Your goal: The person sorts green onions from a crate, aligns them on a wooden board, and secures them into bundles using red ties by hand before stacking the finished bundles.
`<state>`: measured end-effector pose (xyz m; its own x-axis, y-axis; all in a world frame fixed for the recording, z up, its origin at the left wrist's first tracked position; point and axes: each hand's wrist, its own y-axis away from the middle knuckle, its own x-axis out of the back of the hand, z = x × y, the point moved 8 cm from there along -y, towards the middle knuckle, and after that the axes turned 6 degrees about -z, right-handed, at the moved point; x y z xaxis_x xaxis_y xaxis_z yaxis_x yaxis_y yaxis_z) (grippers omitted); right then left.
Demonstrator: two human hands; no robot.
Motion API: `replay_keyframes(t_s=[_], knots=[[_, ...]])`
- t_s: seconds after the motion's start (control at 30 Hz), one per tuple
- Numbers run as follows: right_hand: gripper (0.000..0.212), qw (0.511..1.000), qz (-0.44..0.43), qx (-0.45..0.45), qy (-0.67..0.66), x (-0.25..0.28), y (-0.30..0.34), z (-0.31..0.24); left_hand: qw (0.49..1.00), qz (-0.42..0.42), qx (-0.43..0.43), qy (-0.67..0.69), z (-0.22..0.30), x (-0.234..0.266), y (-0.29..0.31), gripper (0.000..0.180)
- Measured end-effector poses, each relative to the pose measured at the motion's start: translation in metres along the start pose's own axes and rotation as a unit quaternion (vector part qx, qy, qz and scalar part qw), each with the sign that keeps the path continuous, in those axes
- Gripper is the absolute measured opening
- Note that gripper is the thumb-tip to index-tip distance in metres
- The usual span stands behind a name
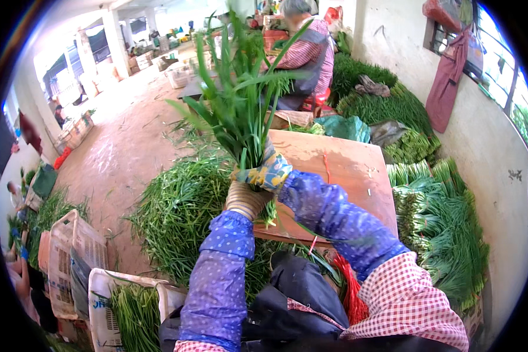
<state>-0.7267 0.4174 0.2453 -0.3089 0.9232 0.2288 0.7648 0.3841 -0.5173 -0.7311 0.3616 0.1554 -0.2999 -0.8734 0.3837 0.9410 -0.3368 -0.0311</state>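
Note:
In front of me, above the near left edge of a wooden table, both hands grip one bunch of garlic chives. Its long green leaves fan upward and blur slightly, while a few cut ends poke out below. My left hand, in a striped glove, is closed around the lower part. Just above it and touching it, my right hand, in a flowered glove, wraps the stalks; its fingers are partly hidden. A red tie lies on the table. A hank of red ties hangs by my lap.
A heap of loose leaves covers the floor left of the table. White crates stand at lower left, one holding greens. Bundled chives are stacked along the right wall. Beyond the table sits a co-worker near more green piles.

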Motion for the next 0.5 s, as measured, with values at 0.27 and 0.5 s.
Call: replay_keyframes(t_s=[0.27,0.5], knots=[[0.029,0.971,0.155,-0.026,-0.181,-0.016,0.0,-0.018,0.984,0.15,-0.091,0.012,-0.015,0.012,0.033,0.086],[0.026,0.995,0.078,0.049,-0.047,-0.021,-0.024,-0.08,0.907,0.305,-0.231,0.176,-0.033,0.031,0.106,0.079]])
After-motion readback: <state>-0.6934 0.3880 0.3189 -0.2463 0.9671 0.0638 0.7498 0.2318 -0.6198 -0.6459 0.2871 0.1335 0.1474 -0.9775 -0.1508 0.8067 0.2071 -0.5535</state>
